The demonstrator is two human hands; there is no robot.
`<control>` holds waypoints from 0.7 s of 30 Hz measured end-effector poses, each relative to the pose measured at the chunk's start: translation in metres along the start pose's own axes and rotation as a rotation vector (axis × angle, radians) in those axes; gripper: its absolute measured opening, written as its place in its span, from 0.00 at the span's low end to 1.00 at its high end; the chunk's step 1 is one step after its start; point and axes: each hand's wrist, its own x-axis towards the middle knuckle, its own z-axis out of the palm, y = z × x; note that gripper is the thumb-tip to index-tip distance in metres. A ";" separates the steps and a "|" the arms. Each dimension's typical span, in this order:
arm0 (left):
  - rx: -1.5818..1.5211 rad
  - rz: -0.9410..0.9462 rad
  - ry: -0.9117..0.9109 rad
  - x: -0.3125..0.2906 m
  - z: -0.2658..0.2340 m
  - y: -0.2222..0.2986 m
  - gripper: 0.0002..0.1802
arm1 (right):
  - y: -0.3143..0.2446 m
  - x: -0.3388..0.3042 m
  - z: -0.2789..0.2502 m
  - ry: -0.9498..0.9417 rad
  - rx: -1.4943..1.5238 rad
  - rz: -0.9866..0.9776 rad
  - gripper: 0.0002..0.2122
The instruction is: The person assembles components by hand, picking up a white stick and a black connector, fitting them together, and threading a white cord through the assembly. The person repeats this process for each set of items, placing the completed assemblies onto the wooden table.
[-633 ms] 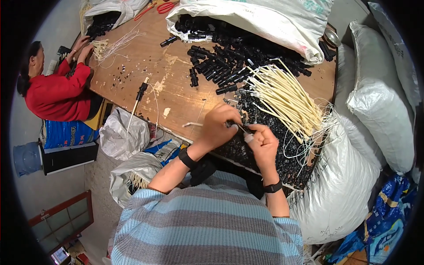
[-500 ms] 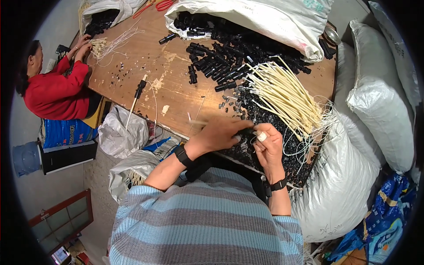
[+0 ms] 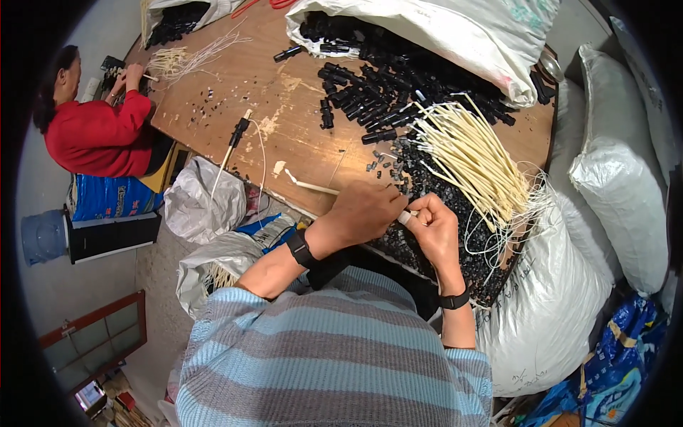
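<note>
Cream sleeved cord [image 3: 316, 188] juts over counter [image 3: 313, 151] from curled left hand [image 3: 364, 213]. Right hand [image 3: 437, 226] fingers bent; cannot tell if gripping. Probably light, springy; hold along sleeve, sparing limp white tip [image 3: 290, 174].

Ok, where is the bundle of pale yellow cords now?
In the head view, the bundle lies on the right side of the table, partly over small black pieces, beside the black connectors and beyond the right hand.
</note>
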 end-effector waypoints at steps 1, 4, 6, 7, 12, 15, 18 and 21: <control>0.054 0.035 0.011 -0.003 0.002 -0.004 0.10 | 0.001 0.000 0.004 -0.006 0.001 -0.003 0.06; 0.013 -0.020 0.092 -0.011 -0.004 -0.015 0.12 | -0.007 0.003 0.016 0.018 -0.088 -0.045 0.06; -0.079 -0.113 0.164 -0.018 -0.014 -0.030 0.13 | -0.021 0.000 0.020 0.309 -0.285 -0.582 0.07; 0.000 -0.135 0.303 -0.021 -0.022 -0.049 0.12 | -0.019 0.002 0.013 0.360 -0.335 -0.642 0.07; 0.403 -0.591 0.480 -0.063 -0.054 -0.139 0.12 | -0.006 0.001 0.023 0.052 -0.453 -0.611 0.08; 0.597 -0.613 0.515 -0.068 -0.053 -0.159 0.23 | -0.014 0.004 0.037 -0.115 -0.482 -0.796 0.12; 0.252 -0.368 0.432 -0.041 -0.056 -0.143 0.24 | 0.009 0.012 0.011 0.004 -0.467 -0.467 0.11; 0.169 -0.204 0.335 -0.008 -0.042 -0.137 0.20 | 0.013 0.025 -0.040 0.436 -0.777 -0.421 0.05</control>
